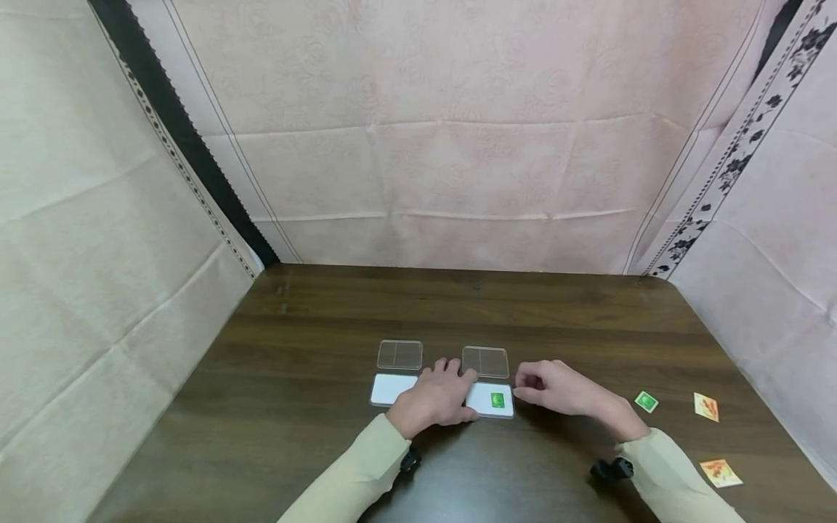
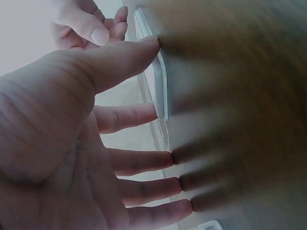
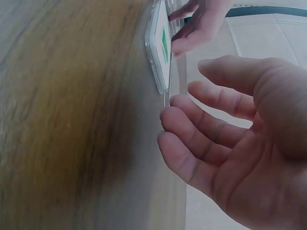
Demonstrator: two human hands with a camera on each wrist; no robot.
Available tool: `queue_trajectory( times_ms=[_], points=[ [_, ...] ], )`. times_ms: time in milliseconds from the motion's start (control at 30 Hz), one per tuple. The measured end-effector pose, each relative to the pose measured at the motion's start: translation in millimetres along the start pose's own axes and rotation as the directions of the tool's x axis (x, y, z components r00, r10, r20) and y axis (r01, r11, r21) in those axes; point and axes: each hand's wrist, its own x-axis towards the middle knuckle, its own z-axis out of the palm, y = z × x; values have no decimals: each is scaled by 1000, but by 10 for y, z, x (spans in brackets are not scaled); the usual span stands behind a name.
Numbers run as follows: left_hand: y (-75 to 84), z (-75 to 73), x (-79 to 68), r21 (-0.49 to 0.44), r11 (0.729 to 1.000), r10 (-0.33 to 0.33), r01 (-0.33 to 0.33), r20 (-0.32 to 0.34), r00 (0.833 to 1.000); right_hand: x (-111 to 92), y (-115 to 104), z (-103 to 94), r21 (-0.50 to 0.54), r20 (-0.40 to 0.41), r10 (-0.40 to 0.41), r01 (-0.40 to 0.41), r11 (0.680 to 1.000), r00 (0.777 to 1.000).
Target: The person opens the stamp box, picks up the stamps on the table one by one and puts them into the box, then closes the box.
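Note:
Two flat white cases lie side by side on the table. On the right-hand white case [image 1: 479, 393] sits a small green square piece [image 1: 498, 400]. My left hand [image 1: 434, 396], fingers spread, is at this case's left side, with the thumb and a finger right at its edge. The left-hand white case [image 1: 391, 388] is partly hidden behind that hand. At the right-hand case's right edge, my right hand [image 1: 556, 387] has loosely bent fingers; between them the right wrist view shows nothing. Behind the cases lie a clear left lid [image 1: 399, 354] and a clear right lid [image 1: 485, 362].
Off to the right lie a loose green square [image 1: 646, 402] and two orange-patterned square pieces, a far one [image 1: 706, 407] and a near one [image 1: 721, 473]. The dark wooden table [image 1: 261, 421] is bordered by pale hanging cloth [image 1: 458, 167] at the back and both sides.

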Motion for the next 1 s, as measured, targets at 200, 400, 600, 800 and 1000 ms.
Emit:
queue_trajectory(
  times_ms=[200,400,600,800,1000],
  points=[
    [-6,-10,-10,5,1000,-1,1,-5,1000,-56,41,-62,-12,-18,4,-5,1000,1000],
    [-13,-25,-30,-13,1000,1,-1,-2,1000,-127,104,-125,-21,-35,11,-12,1000,999],
    [-18,-30,-27,-22,1000,0,0,7,1000,-194,169,-201,-19,-60,21,-22,1000,998],
    [-23,-36,-28,-30,1000,0,0,19,1000,-266,232,-267,3,-80,34,-34,999,996],
    [-30,-35,-33,-42,999,6,-6,16,1000,-330,298,-326,1,-94,55,-56,998,994]
  ],
)
